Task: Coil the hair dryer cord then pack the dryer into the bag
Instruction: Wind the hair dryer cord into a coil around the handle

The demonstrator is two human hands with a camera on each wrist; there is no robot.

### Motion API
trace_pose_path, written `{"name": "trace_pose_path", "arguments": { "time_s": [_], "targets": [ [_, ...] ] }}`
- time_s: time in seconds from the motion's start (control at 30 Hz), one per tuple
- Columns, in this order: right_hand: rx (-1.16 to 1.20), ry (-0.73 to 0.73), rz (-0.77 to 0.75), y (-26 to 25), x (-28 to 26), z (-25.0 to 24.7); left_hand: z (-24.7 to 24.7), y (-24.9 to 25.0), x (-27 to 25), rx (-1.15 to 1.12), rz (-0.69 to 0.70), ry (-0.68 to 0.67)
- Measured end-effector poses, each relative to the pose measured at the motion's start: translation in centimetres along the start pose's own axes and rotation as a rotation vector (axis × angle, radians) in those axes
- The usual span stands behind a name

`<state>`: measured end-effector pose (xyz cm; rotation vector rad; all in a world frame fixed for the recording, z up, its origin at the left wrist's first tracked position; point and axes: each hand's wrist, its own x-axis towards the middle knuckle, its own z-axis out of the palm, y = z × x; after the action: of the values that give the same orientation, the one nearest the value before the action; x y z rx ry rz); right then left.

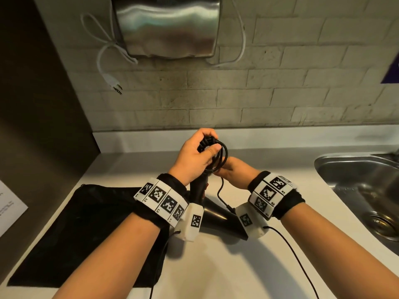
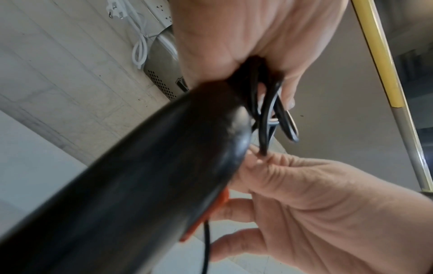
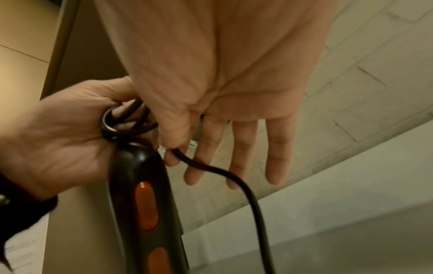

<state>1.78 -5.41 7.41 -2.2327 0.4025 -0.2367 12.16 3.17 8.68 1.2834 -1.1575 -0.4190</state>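
Note:
The black hair dryer (image 1: 218, 219) stands handle-up on the counter, nozzle toward me; its handle (image 3: 140, 204) carries orange buttons. My left hand (image 1: 207, 147) grips several loops of the black cord (image 1: 220, 154) bunched at the top of the handle. Just right of it, my right hand (image 1: 218, 172) pinches the cord (image 3: 187, 161) between thumb and forefinger, other fingers straight. The loose tail hangs down from that pinch. The black bag (image 1: 86, 223) lies flat on the counter, left of the dryer, under my left forearm.
A steel sink (image 1: 362, 186) is set into the counter at the right. On the tiled wall hangs a steel hand dryer (image 1: 166, 26) with a white cord and plug (image 1: 112, 80) dangling. A white paper (image 1: 8, 208) lies at the far left.

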Motion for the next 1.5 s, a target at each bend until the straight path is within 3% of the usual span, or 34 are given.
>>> {"name": "trace_pose_path", "arguments": {
  "time_s": [0.1, 0.23, 0.33, 0.47, 0.6, 0.77, 1.0, 1.23, 1.33, 1.5],
  "targets": [
    [-0.06, 0.036, 0.031, 0.7, 0.3, -0.5, -0.3, 0.0, -0.1, -0.016, 0.001, 0.013],
    [-0.089, 0.197, 0.083, 0.8, 0.6, -2.4, -0.6, 0.1, 0.0, -0.006, -0.04, -0.021],
    [-0.101, 0.343, 0.031, 0.0, 0.9, -3.8, -0.6, 0.1, 0.2, 0.026, -0.061, -0.06],
    [-0.107, 0.514, -0.058, -1.5, 0.6, -5.1, -0.2, 0.2, 0.4, 0.217, 0.013, -0.057],
    [-0.097, 0.596, -0.15, -2.6, 0.0, -5.2, 0.3, 0.9, 0.5, 0.303, -0.04, -0.061],
    [-0.07, 0.62, -0.217, -2.8, -0.6, -4.4, 0.6, 1.5, 0.7, 0.259, -0.149, -0.104],
    [-0.141, 0.582, -0.309, -2.7, -2.4, -2.2, -0.2, 0.8, 1.2, 0.194, -0.177, 0.017],
    [-0.206, 0.459, -0.285, -2.2, -3.4, -0.3, -0.5, 0.5, 1.3, 0.113, -0.202, 0.157],
    [-0.247, 0.424, -0.218, -1.0, -3.7, -0.7, -0.8, 0.2, 1.3, 0.119, -0.211, 0.239],
    [-0.308, 0.335, 0.021, 2.5, -3.3, -1.9, -1.8, 0.0, 1.3, 0.093, -0.219, 0.329]
  ]
}}
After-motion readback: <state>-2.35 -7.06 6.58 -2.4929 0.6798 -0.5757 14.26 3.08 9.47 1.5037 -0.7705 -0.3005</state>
